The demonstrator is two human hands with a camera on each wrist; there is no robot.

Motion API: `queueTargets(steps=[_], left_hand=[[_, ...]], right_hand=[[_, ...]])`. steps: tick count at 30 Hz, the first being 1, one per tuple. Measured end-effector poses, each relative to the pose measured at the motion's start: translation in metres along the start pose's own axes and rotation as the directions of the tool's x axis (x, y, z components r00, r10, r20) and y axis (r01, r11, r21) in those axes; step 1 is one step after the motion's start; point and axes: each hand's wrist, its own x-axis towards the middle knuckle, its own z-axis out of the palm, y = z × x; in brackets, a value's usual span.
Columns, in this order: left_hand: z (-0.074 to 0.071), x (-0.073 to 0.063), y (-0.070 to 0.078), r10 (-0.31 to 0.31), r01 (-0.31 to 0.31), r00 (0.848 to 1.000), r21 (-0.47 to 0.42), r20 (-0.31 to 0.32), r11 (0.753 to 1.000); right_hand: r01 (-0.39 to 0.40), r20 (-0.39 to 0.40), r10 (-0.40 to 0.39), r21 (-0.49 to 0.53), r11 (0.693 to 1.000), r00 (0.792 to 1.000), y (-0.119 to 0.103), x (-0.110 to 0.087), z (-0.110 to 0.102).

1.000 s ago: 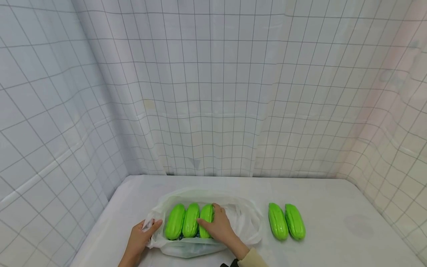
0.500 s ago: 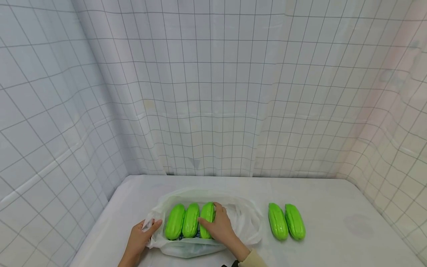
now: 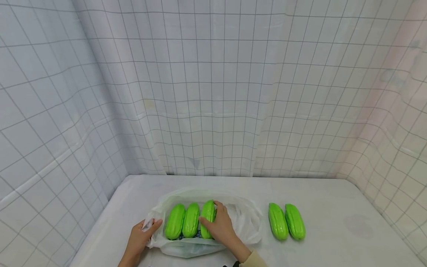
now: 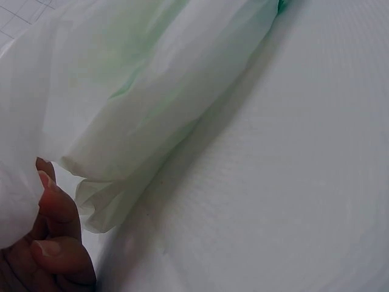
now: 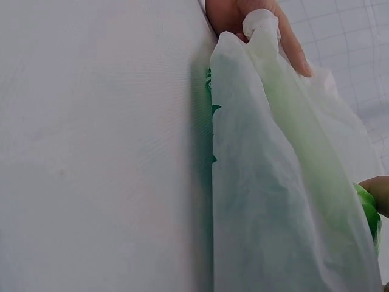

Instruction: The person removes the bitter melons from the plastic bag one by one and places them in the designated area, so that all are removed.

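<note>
A whitish translucent plastic bag [image 3: 186,251] lies on the table with its mouth spread. My left hand [image 3: 141,235] pinches the bag's left edge between thumb and fingers; its curled fingers [image 4: 61,213] show in the left wrist view. Inside the bag are a left green oblong packet [image 3: 175,222] and a middle one [image 3: 191,220], both glossy. My right hand [image 3: 221,226] grips a third green packet [image 3: 208,215], thumb on its left side and fingers over its far right side. In the right wrist view, the bag [image 5: 261,182] hides most of that packet [image 5: 369,213].
Right of the bag, two more green packets lie side by side, one nearer [image 3: 278,222] and one further right [image 3: 295,222]. The table [image 3: 340,211] has a white cover. White curtains [image 3: 213,111] with a dark grid enclose the back and both sides.
The third green packet has shifted slightly up and away from me in my right hand, its far end now higher than its neighbours'. My left hand has not moved.
</note>
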Motion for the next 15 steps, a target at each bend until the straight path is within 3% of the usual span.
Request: queueTargets(steps=[15], left_hand=[[-0.0001, -0.0009, 0.0007, -0.001, 0.001, 1.0, 0.002, -0.002, 1.0]], right_hand=[[0.017, 0.0, -0.017, 0.009, 1.0, 1.0, -0.0074, -0.0007, -0.0055]])
